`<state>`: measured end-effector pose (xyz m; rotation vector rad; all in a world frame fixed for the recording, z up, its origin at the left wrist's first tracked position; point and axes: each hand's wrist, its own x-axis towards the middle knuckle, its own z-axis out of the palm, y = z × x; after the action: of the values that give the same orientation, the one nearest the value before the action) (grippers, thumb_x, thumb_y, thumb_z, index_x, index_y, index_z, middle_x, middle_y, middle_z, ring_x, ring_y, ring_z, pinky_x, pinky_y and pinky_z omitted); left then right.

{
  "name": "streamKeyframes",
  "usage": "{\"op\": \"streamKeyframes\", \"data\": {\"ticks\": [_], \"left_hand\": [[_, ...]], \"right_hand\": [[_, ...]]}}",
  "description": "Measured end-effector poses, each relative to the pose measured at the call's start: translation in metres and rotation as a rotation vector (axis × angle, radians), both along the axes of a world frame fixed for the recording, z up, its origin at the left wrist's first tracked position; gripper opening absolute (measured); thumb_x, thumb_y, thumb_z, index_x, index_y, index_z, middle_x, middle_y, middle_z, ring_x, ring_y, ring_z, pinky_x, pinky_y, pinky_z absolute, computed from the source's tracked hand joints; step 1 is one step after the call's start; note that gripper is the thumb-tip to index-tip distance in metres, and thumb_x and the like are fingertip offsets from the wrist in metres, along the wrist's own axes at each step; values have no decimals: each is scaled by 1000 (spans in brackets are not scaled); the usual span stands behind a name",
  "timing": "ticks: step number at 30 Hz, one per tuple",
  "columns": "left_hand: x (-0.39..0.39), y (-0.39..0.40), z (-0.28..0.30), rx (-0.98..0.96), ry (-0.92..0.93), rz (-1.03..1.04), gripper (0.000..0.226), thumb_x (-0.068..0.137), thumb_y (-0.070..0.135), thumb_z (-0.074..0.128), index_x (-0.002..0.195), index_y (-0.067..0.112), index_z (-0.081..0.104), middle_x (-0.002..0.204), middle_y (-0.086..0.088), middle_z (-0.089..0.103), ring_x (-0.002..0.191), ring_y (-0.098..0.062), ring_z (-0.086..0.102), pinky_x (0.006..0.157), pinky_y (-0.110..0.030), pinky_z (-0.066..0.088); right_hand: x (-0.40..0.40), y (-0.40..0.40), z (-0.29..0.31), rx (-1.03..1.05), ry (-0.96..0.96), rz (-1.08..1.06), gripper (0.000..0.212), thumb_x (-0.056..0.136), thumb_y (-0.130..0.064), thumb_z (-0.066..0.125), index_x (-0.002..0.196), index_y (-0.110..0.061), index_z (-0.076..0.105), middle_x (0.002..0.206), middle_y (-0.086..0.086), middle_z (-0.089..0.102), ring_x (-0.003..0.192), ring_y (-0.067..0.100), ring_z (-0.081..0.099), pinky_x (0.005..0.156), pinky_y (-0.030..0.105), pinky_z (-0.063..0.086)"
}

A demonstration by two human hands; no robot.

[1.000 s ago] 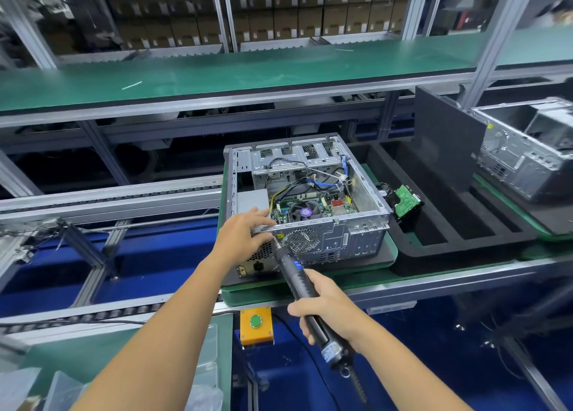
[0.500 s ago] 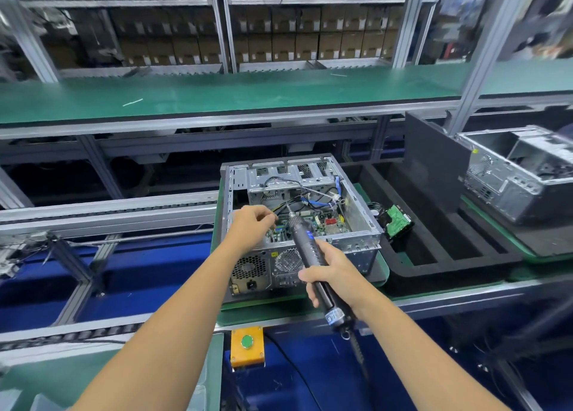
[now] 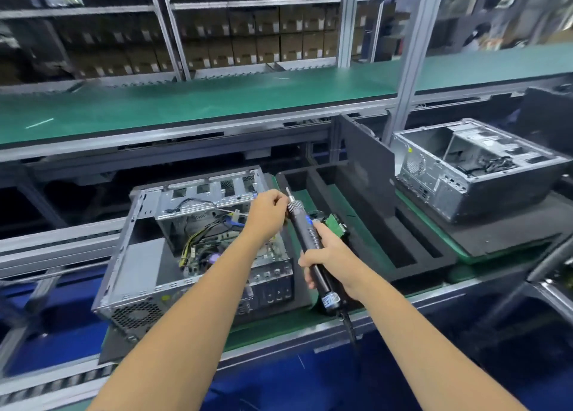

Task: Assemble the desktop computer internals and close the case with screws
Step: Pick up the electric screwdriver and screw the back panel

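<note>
the open grey metal computer case lies at 7 o'clock on the green worktop, with a motherboard and yellow, black and blue cables inside. the right grip is clamped round a black electric screwdriver, tip toward 12 o'clock. the left grip is curled together beside the tip; any screw in it is hidden. at 3 o'clock a black foam tray holds a green circuit board.

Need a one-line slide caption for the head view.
Right hand grips an electric screwdriver bit-up while left hand pinches at its tip, over an open desktop case.
</note>
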<state>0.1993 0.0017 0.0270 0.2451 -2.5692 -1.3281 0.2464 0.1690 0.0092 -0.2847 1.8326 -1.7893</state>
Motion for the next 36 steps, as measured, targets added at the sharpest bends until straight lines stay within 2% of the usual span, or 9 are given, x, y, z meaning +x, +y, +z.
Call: {"op": "streamKeyframes", "data": {"ticks": [4, 8, 11, 14, 18, 20, 28, 32, 36], "left_hand": [[-51, 66, -15, -15, -50, 1, 31, 97, 15, 42, 69, 19, 52, 67, 1, 58, 64, -20, 60, 56, -28, 46], [-81, 109, -47, -2, -139, 19, 23, 93, 12, 47, 75, 17, 60, 73, 2, 66, 60, -8, 62, 55, -17, 47], [-92, 122, -75, -10, -280, 5, 18, 89, 6, 50, 80, 6, 65, 83, -11, 71, 70, -19, 68, 73, -32, 57], [-100, 123, -99, -116, -373, -1, 18, 85, 2, 52, 85, 4, 70, 100, -11, 71, 97, -29, 64, 85, -29, 50], [-109, 123, -131, -336, -529, -109, 20, 83, 1, 57, 88, 11, 74, 97, -9, 72, 93, -24, 65, 79, -29, 50], [-112, 128, -147, -443, -594, -152, 21, 82, 0, 57, 89, 12, 73, 97, -9, 71, 90, -25, 65, 76, -31, 51], [-129, 145, -198, -850, -693, -285, 26, 89, -1, 48, 108, 6, 64, 112, -10, 66, 106, -29, 63, 81, -36, 51], [-134, 151, -212, -816, -670, -264, 28, 93, 4, 44, 109, 11, 65, 111, -4, 67, 104, -24, 64, 81, -33, 52], [-133, 156, -219, -538, -703, -224, 26, 92, 1, 43, 83, 1, 67, 84, -14, 69, 91, -34, 67, 74, -34, 56]], "right_hand": [[-51, 63, -12, -15, -24, -23, 63, 88, -1, 62, 141, -24, 37, 74, 6, 60, 50, 25, 52, 47, 34, 47], [-90, 105, -30, 31, -30, -34, 48, 88, -1, 62, 127, -23, 45, 77, 9, 57, 50, 24, 52, 47, 34, 49], [-111, 119, -47, 45, -54, -41, 50, 86, 2, 59, 125, -26, 45, 82, 15, 54, 51, 25, 52, 48, 35, 49], [-128, 124, -67, 53, -77, -37, 53, 85, 2, 58, 129, -22, 42, 83, 15, 54, 51, 24, 53, 49, 35, 51], [-141, 126, -90, 64, -135, -51, 69, 83, 1, 59, 142, -28, 34, 98, 17, 57, 53, 24, 55, 51, 34, 51], [-145, 124, -99, 69, -142, -34, 67, 82, -1, 60, 133, -36, 35, 103, 13, 59, 53, 24, 55, 52, 35, 53], [-166, 117, -123, 95, -163, 4, 58, 80, 1, 59, 124, -33, 42, 85, 12, 55, 51, 24, 52, 51, 38, 52], [-174, 114, -130, 131, -155, 35, 63, 79, 0, 59, 127, -36, 39, 84, 13, 57, 51, 22, 54, 48, 34, 51], [-180, 110, -138, 157, -157, 43, 62, 79, 0, 58, 128, -33, 39, 82, 13, 56, 49, 21, 55, 48, 33, 52]]}}
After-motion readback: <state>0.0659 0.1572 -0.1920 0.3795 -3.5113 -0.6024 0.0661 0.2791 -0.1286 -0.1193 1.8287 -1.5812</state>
